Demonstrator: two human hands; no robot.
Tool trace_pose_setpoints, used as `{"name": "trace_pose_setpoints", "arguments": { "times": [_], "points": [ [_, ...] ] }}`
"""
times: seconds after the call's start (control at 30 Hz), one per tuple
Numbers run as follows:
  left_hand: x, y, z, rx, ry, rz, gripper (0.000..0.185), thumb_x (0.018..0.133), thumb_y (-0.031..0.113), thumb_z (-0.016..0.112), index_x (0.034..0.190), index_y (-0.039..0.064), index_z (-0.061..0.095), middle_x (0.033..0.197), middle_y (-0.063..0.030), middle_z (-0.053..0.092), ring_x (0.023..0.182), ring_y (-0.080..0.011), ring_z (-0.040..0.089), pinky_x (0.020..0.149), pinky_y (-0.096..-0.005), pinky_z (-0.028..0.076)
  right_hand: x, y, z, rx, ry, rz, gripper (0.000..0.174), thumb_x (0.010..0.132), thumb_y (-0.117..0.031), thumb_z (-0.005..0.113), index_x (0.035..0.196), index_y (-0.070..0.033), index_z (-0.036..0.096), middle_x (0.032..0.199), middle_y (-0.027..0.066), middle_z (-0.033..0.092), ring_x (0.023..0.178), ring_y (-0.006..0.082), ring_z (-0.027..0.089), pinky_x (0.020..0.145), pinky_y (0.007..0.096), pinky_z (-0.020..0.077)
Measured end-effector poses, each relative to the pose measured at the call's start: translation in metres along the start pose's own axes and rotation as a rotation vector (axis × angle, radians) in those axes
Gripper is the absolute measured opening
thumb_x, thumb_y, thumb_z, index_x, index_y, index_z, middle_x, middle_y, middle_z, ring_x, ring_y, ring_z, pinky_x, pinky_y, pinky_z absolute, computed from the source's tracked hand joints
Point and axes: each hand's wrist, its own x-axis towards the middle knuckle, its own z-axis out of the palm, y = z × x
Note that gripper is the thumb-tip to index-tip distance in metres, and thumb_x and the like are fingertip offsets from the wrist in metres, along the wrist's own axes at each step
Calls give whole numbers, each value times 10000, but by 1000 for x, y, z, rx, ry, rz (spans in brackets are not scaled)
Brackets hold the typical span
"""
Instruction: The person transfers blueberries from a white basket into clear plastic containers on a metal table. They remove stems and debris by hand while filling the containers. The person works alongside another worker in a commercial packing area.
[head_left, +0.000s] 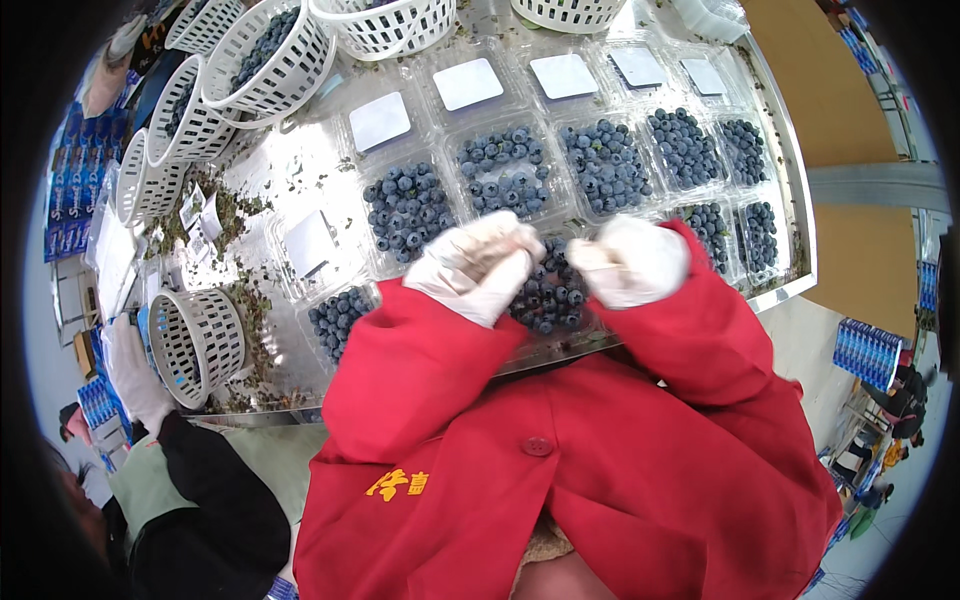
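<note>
My left hand (476, 264), in a white glove, is curled with thumb towards fingertips above the left side of a blueberry punnet (551, 300). On that punnet's right side hovers my right hand (634, 262), gloved too and blurred, its fingers bent inward. Whether either hand pinches a berry is hidden. Just beyond my hands stand open clear clamshells of blueberries: one punnet (411, 210) by my left hand, another (506, 172) with a bare patch in its middle, and a fuller one (606, 166) beyond my right hand. White square labels (564, 76) sit on their laid-back lids.
White slotted baskets (259, 64) of blueberries line the left and back. One basket (196, 346) leans at the front left beside a co-worker's gloved hand (135, 371). Leaf debris (251, 330) litters the steel table (300, 169). A raised metal rim (787, 289) bounds the right.
</note>
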Motion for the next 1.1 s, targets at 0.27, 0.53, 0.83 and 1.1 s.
{"name": "trace_pose_setpoints", "arguments": {
  "times": [0.27,0.53,0.83,1.1],
  "points": [
    [76,-9,-21,712,88,242,237,741,52,605,969,8,560,900,-124,566,792,-190,574,713,-273,469,-141,36,-71,496,-986,1074,126,669,-80,672,791,-66,641,638,16,603,559,126,546,534,252,437],
    [93,-40,-21,1307,230,136,258,675,272,689,884,124,653,952,-81,487,926,-273,398,816,-340,373,-99,21,-82,341,-843,1195,363,689,-294,667,997,-113,602,760,36,640,712,136,601,659,256,457],
    [41,0,-9,454,-43,257,153,707,49,664,851,41,611,906,-44,546,775,-97,528,684,-215,434,-13,24,-45,943,-212,486,401,696,-36,608,1089,-18,531,860,97,619,617,137,562,544,238,444],
    [11,3,-4,-114,-542,233,276,860,165,498,1040,-43,524,1057,-161,557,987,-213,530,875,-343,391,9,-3,19,895,-56,138,305,686,-34,628,986,2,588,792,103,622,621,173,556,568,251,430]
  ]
}}
